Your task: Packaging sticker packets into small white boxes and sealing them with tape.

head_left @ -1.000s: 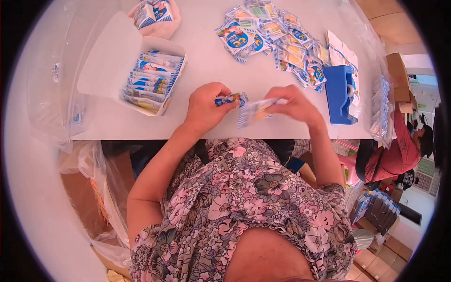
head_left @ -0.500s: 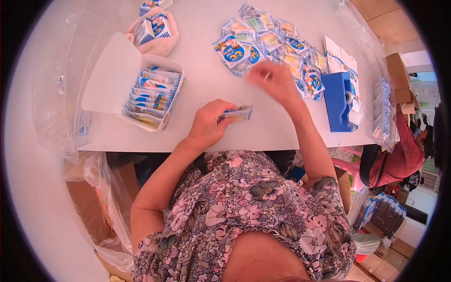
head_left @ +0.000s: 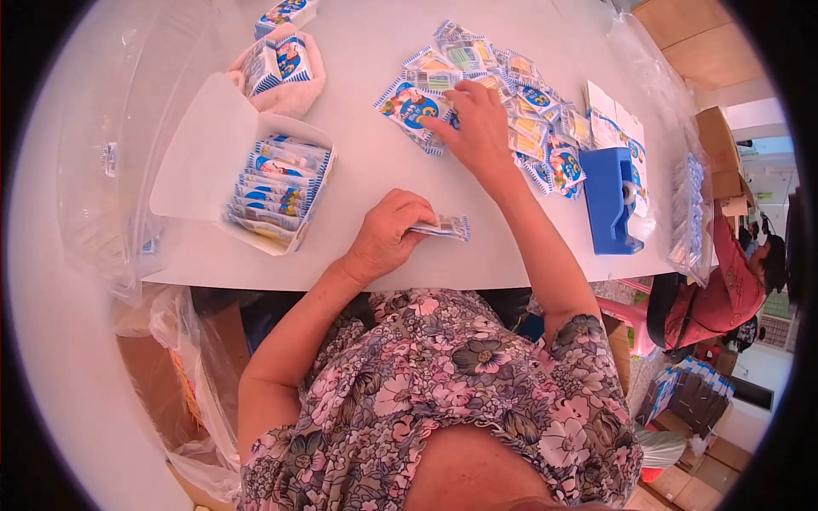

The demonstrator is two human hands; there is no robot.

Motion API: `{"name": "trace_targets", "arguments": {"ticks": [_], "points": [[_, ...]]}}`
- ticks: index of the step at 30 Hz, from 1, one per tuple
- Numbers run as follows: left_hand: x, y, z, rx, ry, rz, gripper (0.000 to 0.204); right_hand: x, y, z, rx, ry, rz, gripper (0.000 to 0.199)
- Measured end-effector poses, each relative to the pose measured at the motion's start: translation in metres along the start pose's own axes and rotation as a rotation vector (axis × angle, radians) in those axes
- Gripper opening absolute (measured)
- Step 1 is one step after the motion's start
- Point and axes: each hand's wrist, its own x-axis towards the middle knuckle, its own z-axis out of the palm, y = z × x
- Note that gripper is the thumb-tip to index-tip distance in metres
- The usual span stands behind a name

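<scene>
My left hand (head_left: 388, 238) is closed on a few small flat sachets (head_left: 447, 227), held together just above the table near its front edge. My right hand (head_left: 481, 132) reaches over the pile of sachets (head_left: 528, 128), thumb and fingers apart. Its fingertips touch or hover at the right edge of a blue-and-white printed sachet (head_left: 407, 104) at the pile's left side; contact is hard to tell. On the left stands a white carton (head_left: 200, 157), lid folded back, with a row of upright sachets (head_left: 273, 183) inside.
Behind the carton, a pink cloth-lined holder (head_left: 294, 98) contains more sachets. A blue tape dispenser (head_left: 609, 204) stands at right beside flat printed cartons (head_left: 626, 128). Clear plastic trays (head_left: 102, 170) stand at far left. Another person (head_left: 720, 289) sits beyond the right edge.
My right hand has moved left to the pile's left side, and the printed sachet there has shifted slightly left. My left hand keeps its sachets, now lying flatter.
</scene>
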Motion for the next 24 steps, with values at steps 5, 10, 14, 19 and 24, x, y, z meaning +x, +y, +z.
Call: {"name": "trace_targets", "arguments": {"ticks": [5,10,14,19,24], "points": [[0.003,0.004,-0.004,-0.025,-0.038,-0.152,0.029,0.023,-0.013,0.023,-0.196,-0.064,-0.129,0.028],[0.007,0.01,-0.004,0.433,0.37,0.059,0.026,-0.006,-0.027,-0.027,0.223,-0.447,-0.02,0.024],[0.003,0.003,-0.003,0.271,0.245,0.057,0.028,-0.013,-0.013,-0.057,0.709,-1.145,0.255,0.034],[0.0,0.002,0.0,-0.257,0.072,-0.364,0.033,0.021,0.015,-0.022,-0.002,-0.332,-0.426,0.041],[0.008,0.011,-0.005,0.208,0.199,-0.004,0.033,0.019,-0.004,-0.029,-0.046,-0.362,-0.497,0.035]]}}
